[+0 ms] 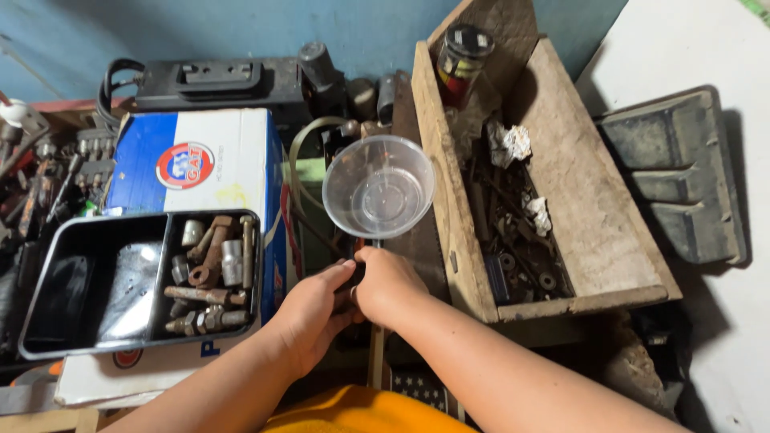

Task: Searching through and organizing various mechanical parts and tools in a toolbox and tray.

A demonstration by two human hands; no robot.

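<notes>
Orange cloth (361, 410) at bottom edge, both forearms reaching out over it. Left hand (311, 314) and right hand (387, 285) curl together around something dark between them (can't tell what), just below a clear round plastic cup (378, 186). Black two-compartment tray (48, 265) of rusty bolts (210, 277) sits left on a blue-white box (200, 164); wooden trough (561, 184) right.

a single view is given, taken from a head-worn camera that is pointed steeply down and forward, close over the hands; the wooden box (561, 200) is seen at the right, the black tray (48, 265) at the left, the blue wall at the top
</notes>
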